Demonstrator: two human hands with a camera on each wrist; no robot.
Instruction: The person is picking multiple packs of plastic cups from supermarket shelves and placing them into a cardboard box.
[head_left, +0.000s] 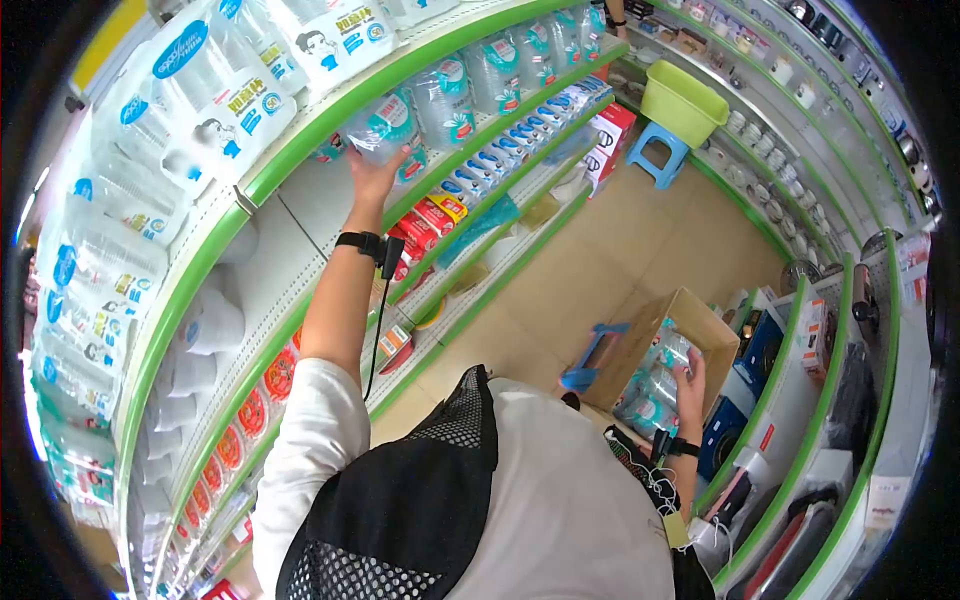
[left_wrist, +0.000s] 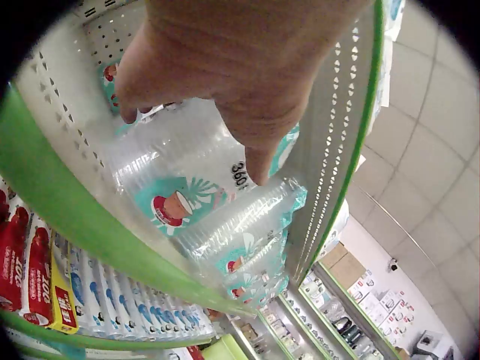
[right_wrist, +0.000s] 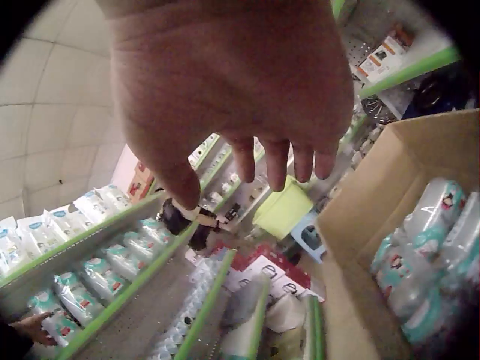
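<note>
My left hand (head_left: 373, 180) reaches onto the shelf at the upper left and grips a pack of clear plastic cups (head_left: 380, 132) with a teal label. In the left wrist view its thumb and fingers (left_wrist: 133, 94) spread over either side of the pack (left_wrist: 176, 180), which lies on its side on the shelf. Low on the right, my right hand (head_left: 690, 388) is at the open cardboard box (head_left: 707, 322). Its fingers hang relaxed and hold nothing in the right wrist view. Several similar cup packs (right_wrist: 427, 255) lie inside the box.
More cup packs (head_left: 495, 75) line the same shelf, with small blue-and-white packages (head_left: 520, 140) below. A blue stool (head_left: 657, 155) carries a yellow-green basin (head_left: 683, 103) farther along the aisle. Another blue stool (head_left: 597, 358) stands by the box. Goods shelves (head_left: 800, 340) flank the right side.
</note>
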